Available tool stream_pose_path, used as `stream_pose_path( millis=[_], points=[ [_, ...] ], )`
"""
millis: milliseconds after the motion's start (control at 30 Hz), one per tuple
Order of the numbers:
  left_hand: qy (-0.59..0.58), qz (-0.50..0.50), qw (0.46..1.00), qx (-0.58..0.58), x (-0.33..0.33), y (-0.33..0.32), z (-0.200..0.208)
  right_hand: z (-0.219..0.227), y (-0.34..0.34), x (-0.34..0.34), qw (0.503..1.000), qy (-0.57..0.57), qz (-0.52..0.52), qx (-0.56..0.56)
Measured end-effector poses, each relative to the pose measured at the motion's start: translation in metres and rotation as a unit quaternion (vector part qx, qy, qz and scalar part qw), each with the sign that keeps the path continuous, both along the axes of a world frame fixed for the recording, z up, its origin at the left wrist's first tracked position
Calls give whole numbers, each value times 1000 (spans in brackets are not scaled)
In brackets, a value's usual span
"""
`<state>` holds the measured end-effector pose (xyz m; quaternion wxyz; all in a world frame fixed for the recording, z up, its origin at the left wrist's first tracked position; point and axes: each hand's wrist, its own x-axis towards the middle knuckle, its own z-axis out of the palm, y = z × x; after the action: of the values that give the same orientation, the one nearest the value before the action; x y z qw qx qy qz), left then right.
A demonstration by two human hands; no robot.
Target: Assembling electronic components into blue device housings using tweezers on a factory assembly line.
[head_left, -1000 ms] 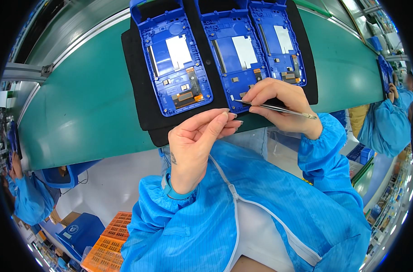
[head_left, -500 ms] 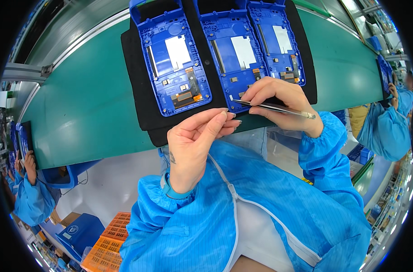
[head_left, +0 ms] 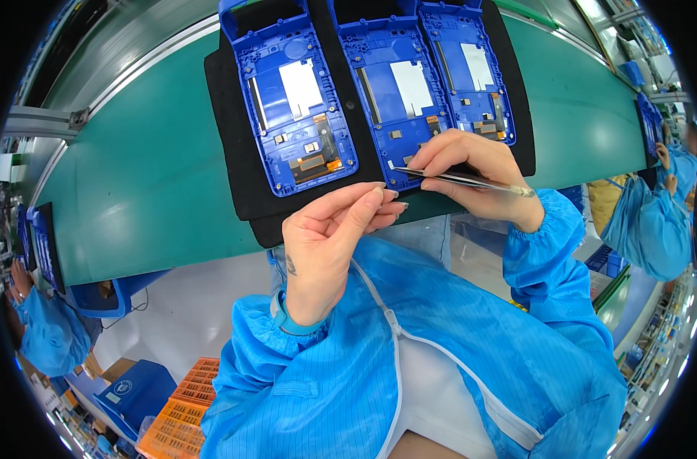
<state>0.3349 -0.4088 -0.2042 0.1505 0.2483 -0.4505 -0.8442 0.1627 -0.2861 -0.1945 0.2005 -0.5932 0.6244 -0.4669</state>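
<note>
My right hand (head_left: pixel 475 177) is closed around a pair of metal tweezers (head_left: pixel 486 183). Their tips point left at the lower part of the middle blue plastic housing (head_left: pixel 390 107), by a small white piece (head_left: pixel 391 164). Thumb and index finger pinched together, my left hand (head_left: pixel 325 241) hovers just nearer me than that housing's bottom edge; what the pinch holds, if anything, is too small to make out. Left of it lies another blue housing (head_left: pixel 268 130), and a third blue housing (head_left: pixel 454 76) is at the right. Each shows a white patch and ribbon circuits, those in the middle partly hidden by my hand.
A black mat (head_left: pixel 230 145) under the housings rests on a green bench (head_left: pixel 149 168). Orange crates (head_left: pixel 182 413) and a blue bin (head_left: pixel 138 390) stand on the lower left. Co-workers in blue smocks sit at the far left (head_left: pixel 54 333) and far right (head_left: pixel 643 229).
My hands and the tweezers stay almost where they were. The co-worker at the left has drawn their hand back from the blue parts there; the one at the right has shifted slightly.
</note>
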Motion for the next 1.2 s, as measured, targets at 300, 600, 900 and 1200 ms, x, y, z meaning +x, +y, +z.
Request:
stream_pose_path(
  millis=[300, 600, 900, 1200],
  points=[
    [-4, 8, 1000, 17, -3, 3, 4, -1, 5, 5, 998, -20, -7, -54],
    [-6, -42, 999, 27, -10, 13, 4, 8, 33, 8, 996, -78, -2, -40],
    [-17, -46, 999, 19, -16, 19, 4, -3, 46, -5, 988, 35, -151, -18],
    [-20, -46, 999, 5, -15, 20, 3, -3, 49, -8, 990, 35, -135, -7]
  ],
)
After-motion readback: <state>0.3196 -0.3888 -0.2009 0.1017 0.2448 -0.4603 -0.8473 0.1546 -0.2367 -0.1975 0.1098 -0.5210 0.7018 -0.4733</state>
